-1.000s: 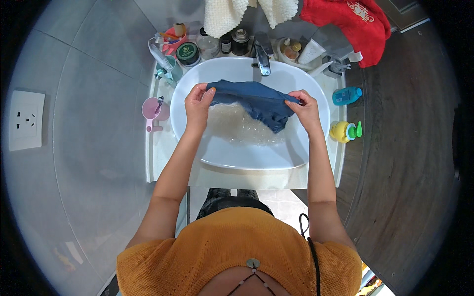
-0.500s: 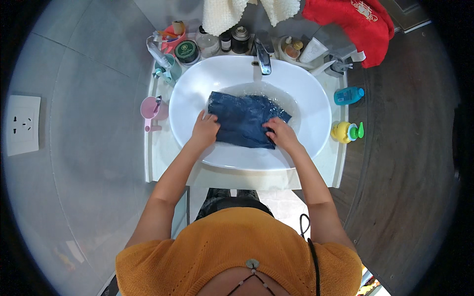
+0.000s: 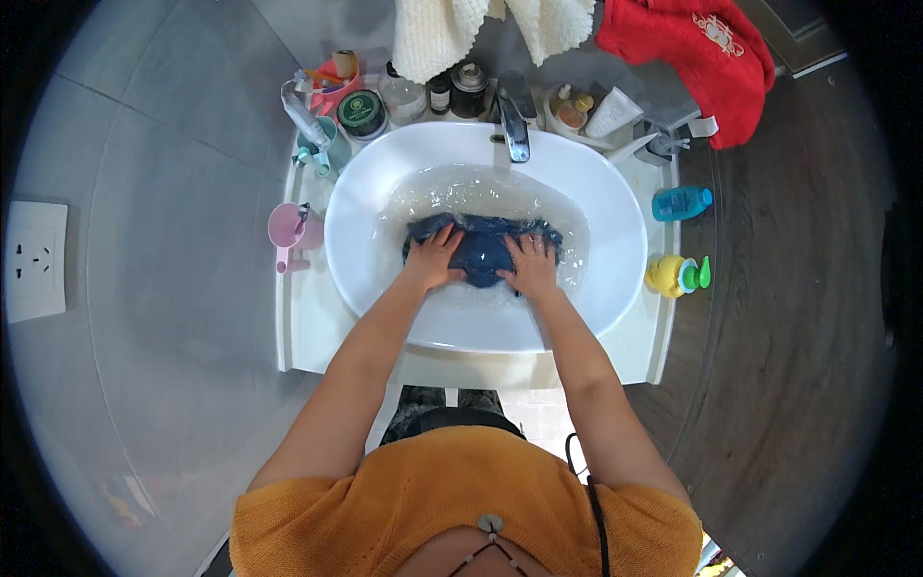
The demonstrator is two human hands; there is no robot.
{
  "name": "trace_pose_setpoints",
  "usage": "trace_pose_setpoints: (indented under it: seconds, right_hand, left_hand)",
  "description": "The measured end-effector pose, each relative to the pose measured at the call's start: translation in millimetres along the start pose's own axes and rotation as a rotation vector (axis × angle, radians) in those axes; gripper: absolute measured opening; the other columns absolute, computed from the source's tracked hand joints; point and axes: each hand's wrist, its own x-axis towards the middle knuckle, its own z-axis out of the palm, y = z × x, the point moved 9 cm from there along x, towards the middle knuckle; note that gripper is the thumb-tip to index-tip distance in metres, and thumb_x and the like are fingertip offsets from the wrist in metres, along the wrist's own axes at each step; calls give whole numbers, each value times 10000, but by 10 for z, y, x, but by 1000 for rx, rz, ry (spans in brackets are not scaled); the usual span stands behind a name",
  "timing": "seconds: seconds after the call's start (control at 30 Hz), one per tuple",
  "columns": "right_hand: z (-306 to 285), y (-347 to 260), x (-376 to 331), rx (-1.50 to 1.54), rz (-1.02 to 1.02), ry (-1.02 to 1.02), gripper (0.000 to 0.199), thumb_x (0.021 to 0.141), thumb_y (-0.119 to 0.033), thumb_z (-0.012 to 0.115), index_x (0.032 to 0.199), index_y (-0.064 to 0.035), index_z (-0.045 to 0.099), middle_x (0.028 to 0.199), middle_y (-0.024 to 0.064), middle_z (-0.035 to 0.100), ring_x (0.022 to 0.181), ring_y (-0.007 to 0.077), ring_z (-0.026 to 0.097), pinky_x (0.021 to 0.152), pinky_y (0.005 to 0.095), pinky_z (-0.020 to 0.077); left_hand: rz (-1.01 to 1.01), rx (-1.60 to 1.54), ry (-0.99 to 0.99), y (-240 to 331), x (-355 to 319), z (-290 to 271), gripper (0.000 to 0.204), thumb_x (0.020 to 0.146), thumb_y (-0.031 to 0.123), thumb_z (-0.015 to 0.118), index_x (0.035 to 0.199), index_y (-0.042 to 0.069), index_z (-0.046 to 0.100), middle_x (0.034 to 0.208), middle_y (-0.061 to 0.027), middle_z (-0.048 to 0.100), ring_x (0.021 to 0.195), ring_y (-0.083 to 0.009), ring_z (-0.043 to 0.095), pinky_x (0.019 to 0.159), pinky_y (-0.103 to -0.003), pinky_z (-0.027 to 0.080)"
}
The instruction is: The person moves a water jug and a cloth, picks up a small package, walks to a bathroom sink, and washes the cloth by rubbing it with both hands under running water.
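Observation:
A dark blue garment (image 3: 484, 255) lies bunched in the water of a white oval washbasin (image 3: 361, 279); which piece of clothing it is, I cannot tell. My left hand (image 3: 435, 258) rests on its left part, fingers spread and pointing away from me. On the right part my right hand (image 3: 532, 264) presses with its fingers apart too. Both hands push the cloth down without gripping it. Beyond the garment the water is rippled and glinting. A chrome faucet (image 3: 516, 135) reaches over the basin's far rim.
Left of the basin stand a pink cup (image 3: 286, 227) and a teal cup (image 3: 332, 149). A dark-lidded jar (image 3: 361, 113) and several bottles line the back. At the right are a blue bottle (image 3: 682, 203) and a yellow pump bottle (image 3: 665, 275). A red towel (image 3: 663, 38) hangs behind.
The garment, spread out before, is now bunched narrower and lower in the water. Both hands have moved from its edges onto its top, with fingers spread.

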Motion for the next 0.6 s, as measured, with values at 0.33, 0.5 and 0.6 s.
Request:
trace_pose_setpoints:
  seconds: [0.33,0.5,0.6]
  right_hand:
    - [-267,397,-206,652,404,371,535,697,-246,664,1191,-126,498,1096,198,474,1037,355,455,882,393,390]
    - [324,68,-20,530,345,134,527,665,-243,670,1142,-88,507,1080,198,487,1026,338,458,883,380,388]
    - [623,-252,128,980,276,-61,433,697,-112,615,1103,-8,506,1088,194,508,1048,253,466,880,314,390]
  left_hand:
    - [-290,-1214,824,-728,-547,-82,285,858,154,500,1117,41,529,1144,-122,524,984,-194,548,813,-303,447]
    - [-585,-2207,340,-83,-605,86,300,893,271,458,1143,108,489,1106,-51,551,980,-195,543,865,-350,432]
    - [-585,-2307,114,157,-480,68,293,900,352,434,1069,130,524,1088,-46,567,990,-223,554,859,-415,449]
